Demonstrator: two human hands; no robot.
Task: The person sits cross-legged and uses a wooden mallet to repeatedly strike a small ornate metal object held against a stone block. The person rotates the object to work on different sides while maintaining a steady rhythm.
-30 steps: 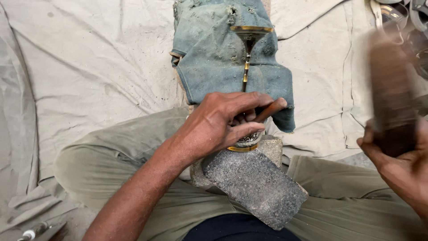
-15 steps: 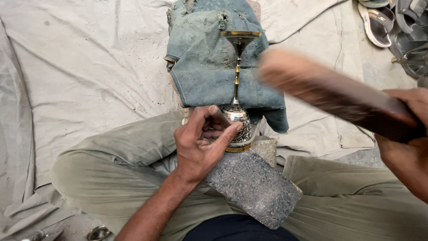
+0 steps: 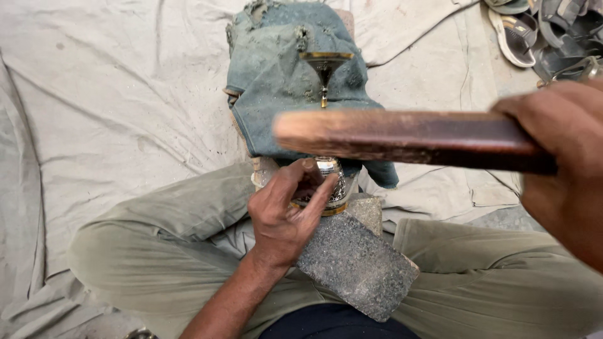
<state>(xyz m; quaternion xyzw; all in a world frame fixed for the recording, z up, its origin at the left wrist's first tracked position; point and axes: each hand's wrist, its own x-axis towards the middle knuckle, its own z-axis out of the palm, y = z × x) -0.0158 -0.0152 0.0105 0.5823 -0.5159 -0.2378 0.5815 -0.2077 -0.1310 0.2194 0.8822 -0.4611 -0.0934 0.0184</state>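
Wooden bat (image 3: 402, 139) gripped in right hand (image 3: 565, 169); left hand (image 3: 286, 216) clasps metal goblet (image 3: 330, 182).

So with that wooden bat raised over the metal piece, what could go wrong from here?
The left hand wraps its fingers around the engraved metal piece, right under the wooden bat in the right hand, so a stray blow may hit them. The piece rests on the edge of the stone block and might slip off.
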